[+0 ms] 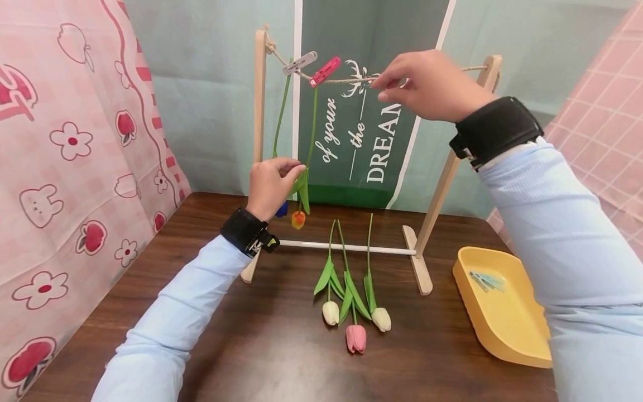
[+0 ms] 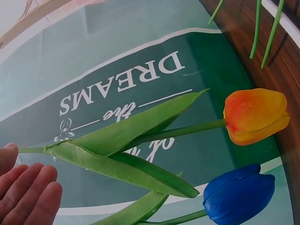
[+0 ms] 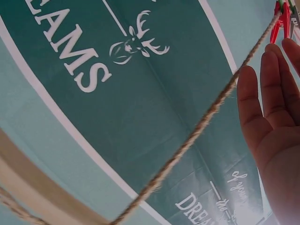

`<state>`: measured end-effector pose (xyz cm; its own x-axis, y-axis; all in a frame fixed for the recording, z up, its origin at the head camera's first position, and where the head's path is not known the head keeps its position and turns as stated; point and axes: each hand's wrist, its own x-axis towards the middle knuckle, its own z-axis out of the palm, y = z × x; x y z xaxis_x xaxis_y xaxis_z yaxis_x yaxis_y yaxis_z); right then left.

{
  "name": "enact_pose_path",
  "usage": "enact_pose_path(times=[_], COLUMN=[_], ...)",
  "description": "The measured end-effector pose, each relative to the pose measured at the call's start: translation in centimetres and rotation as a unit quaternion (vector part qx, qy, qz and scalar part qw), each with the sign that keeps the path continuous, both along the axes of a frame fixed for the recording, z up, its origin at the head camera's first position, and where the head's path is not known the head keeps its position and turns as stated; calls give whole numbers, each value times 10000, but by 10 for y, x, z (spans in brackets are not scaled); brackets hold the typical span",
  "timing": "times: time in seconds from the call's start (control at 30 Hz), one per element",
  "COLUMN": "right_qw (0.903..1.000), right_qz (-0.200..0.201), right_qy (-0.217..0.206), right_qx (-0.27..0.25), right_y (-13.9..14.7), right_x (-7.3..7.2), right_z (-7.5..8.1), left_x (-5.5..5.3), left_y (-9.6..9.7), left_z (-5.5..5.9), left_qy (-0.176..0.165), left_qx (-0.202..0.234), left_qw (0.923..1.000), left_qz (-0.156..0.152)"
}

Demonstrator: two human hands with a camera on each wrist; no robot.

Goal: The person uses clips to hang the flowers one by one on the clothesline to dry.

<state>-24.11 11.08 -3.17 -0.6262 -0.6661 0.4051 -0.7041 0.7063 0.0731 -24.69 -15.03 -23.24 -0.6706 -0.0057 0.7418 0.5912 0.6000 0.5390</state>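
Observation:
An orange-yellow tulip [image 2: 257, 117] hangs head down by its stem from a red clothespin [image 1: 325, 72] on the rope [image 1: 346, 81]. My left hand [image 1: 273, 184] pinches its stem just above the leaves. Beside it a blue tulip [image 2: 239, 194] hangs below a grey clothespin [image 1: 300, 63], partly hidden by the left hand in the head view. My right hand [image 1: 427, 84] is raised at the rope, right of the red clothespin. In the right wrist view its fingers [image 3: 274, 89] are loosely extended near the rope, and nothing shows in them.
Two white tulips [image 1: 330, 313] and a pink tulip [image 1: 356, 339] lie on the wooden table [image 1: 271, 340]. Wooden posts [image 1: 259, 100] carry the rope, with a white bar [image 1: 351, 247] low between them. At right stands a yellow tray [image 1: 507, 335] with several pale clothespins [image 1: 487, 281].

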Motion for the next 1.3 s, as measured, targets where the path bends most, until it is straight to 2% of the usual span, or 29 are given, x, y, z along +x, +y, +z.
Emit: enact_pose_path(times=[0.3, 0.63, 0.83, 1.13, 1.3], right_qw=[9974, 9955, 9969, 9964, 9949], right_qz=[645, 921, 670, 145, 101], right_qy=[164, -5, -327, -715, -818], right_qx=[-267, -203, -263, -439, -579], right_y=[23, 38, 52, 77, 84], right_x=[4, 12, 20, 36, 42], right_z=[-26, -60, -78, -109, -126], left_x=[9, 21, 26, 35, 40], left_y=[-3, -2, 1, 7, 6], left_z=[-6, -14, -25, -40, -46], left_qy=[-6, -53, -96, -350, -407], left_qx=[-146, -367, -474, -673, -620], left_qw=[9999, 9990, 9980, 9957, 9951], left_qz=[-72, -260, -407, -529, -659])
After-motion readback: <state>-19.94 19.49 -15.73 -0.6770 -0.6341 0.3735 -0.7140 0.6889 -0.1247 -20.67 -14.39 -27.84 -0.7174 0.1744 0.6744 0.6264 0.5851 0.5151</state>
